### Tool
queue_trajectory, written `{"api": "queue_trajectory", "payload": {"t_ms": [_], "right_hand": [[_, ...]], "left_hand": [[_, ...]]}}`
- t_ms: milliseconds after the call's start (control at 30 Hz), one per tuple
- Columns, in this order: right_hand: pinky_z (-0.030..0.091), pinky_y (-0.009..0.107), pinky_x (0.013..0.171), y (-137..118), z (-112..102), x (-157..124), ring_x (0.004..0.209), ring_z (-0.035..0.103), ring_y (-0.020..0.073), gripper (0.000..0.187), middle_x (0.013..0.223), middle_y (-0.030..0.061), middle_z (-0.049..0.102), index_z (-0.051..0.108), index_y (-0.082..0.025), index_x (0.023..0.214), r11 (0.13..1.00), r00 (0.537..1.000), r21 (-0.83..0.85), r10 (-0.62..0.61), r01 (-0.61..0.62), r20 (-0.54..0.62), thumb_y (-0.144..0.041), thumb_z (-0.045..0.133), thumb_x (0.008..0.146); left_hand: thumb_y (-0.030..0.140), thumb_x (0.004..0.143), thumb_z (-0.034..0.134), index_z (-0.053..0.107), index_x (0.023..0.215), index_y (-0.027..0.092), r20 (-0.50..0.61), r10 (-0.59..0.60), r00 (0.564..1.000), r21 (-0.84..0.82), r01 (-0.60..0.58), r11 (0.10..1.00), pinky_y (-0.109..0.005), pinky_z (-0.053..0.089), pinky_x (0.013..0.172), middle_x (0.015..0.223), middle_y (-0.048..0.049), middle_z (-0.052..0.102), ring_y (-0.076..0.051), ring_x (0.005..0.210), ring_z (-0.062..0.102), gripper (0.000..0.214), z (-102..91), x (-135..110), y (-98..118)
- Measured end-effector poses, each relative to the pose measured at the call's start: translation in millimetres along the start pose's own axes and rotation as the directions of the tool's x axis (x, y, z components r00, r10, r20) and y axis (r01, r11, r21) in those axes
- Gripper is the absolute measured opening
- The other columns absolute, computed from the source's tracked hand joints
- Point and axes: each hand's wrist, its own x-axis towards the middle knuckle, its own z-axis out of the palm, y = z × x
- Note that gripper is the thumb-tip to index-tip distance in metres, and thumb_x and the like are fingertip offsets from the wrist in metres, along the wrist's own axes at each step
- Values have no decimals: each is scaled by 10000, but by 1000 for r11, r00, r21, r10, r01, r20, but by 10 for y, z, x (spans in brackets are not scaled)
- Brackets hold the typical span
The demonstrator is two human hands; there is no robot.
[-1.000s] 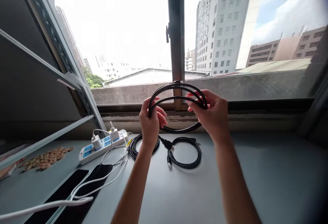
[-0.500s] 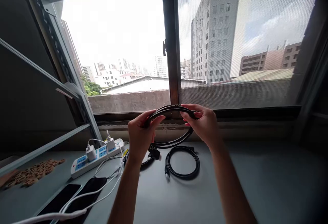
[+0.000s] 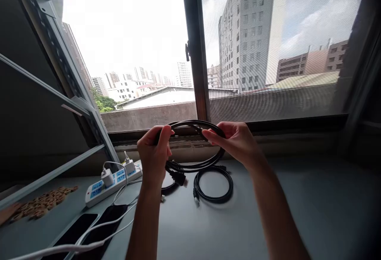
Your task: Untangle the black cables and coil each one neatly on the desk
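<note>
Both hands hold a coiled black cable (image 3: 205, 167) up above the table. My left hand (image 3: 153, 149) is closed around the left side of the loop, thumb on top. On the right side, my right hand (image 3: 238, 139) pinches the coil between thumb and fingers. One black plug (image 3: 179, 178) with a metal tip hangs from the coil's lower left. Below, a second coiled black cable (image 3: 216, 200) lies on the table with its plug at the lower left. Part of another dark cable (image 3: 169, 189) shows behind my left forearm.
A white power strip (image 3: 101, 196) with chargers plugged in stands at the left. Two dark phones (image 3: 102, 228) lie nearer, crossed by white cables (image 3: 98, 226). Small brown pieces (image 3: 44, 203) are heaped at far left, beside another person's hand (image 3: 10, 213). A window rises behind the table (image 3: 297, 212).
My hands have moved a little farther apart, the left one leftward. The held loop is opened wider, and its hanging plug shows more clearly. The view has shifted slightly.
</note>
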Motion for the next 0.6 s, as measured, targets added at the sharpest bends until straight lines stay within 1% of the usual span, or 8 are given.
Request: {"api": "queue_trajectory", "payload": {"t_ms": [67, 133, 200, 300, 367, 433, 500, 600], "right_hand": [[397, 174, 448, -74, 6, -32, 523, 533, 112, 340, 553, -7, 549, 595, -148, 583, 993, 997, 110, 40, -48, 73, -432, 737, 705], [430, 167, 455, -127, 26, -51, 509, 532, 102, 309, 554, -22, 534, 608, -154, 604, 966, 987, 235, 75, -107, 142, -411, 750, 698], [435, 153, 429, -147, 53, -54, 475, 512, 85, 287, 547, -36, 509, 624, -162, 622, 922, 978, 349, 115, -170, 173, -407, 752, 700], [401, 134, 371, -120, 84, -29, 419, 461, 64, 289, 509, -45, 476, 642, -164, 628, 865, 969, 445, 162, -231, 189, -421, 740, 716], [372, 127, 350, -81, 89, -2, 398, 438, 57, 325, 480, -43, 461, 630, -154, 594, 858, 964, 447, 180, -251, 196, -436, 736, 718], [355, 128, 345, -45, 83, 24, 398, 441, 57, 330, 498, -30, 494, 646, -151, 623, 870, 962, 421, 188, -257, 199, -453, 722, 730], [378, 135, 371, -18, 73, 48, 438, 479, 66, 300, 592, -3, 568, 686, -156, 740, 902, 971, 372, 163, -218, 174, -456, 709, 745], [452, 160, 463, 1, 59, 76, 613, 570, 113, 332, 793, 27, 633, 672, -198, 1000, 961, 996, 266, 62, -78, 67, -434, 691, 767]], "left_hand": [[614, 695, 648, 555, 590, 176, 28, -65, 998, -36, 66, 997, -203, 145, 300, 345, 62, 312, -46, 283, 225, 461, 8, 8, 11], [664, 694, 611, 469, 531, 176, 62, -143, 988, -78, 148, 986, -211, 118, 301, 342, 60, 275, -47, 287, 204, 534, 34, 5, 12], [693, 691, 586, 365, 498, 180, 92, -197, 976, -118, 207, 971, -216, 102, 305, 363, 62, 238, -45, 298, 184, 591, 68, -3, -8], [707, 725, 528, 296, 503, 186, 200, -261, 944, -118, 288, 950, -221, 107, 315, 382, 58, 219, -48, 314, 167, 612, 107, -8, -75], [702, 759, 483, 278, 496, 189, 283, -311, 907, -103, 351, 931, -226, 116, 324, 365, 53, 213, -53, 316, 162, 613, 111, -1, -125], [683, 776, 481, 257, 495, 189, 331, -357, 874, -106, 411, 906, -230, 117, 335, 355, 52, 202, -55, 320, 153, 610, 96, 14, -159], [667, 767, 519, 236, 499, 189, 331, -394, 858, -116, 451, 885, -232, 110, 342, 360, 56, 184, -55, 329, 146, 617, 63, 37, -173], [658, 752, 552, 221, 484, 189, 299, -428, 853, -106, 475, 873, -234, 98, 340, 365, 55, 174, -52, 335, 139, 633, -9, 81, -163]]}}
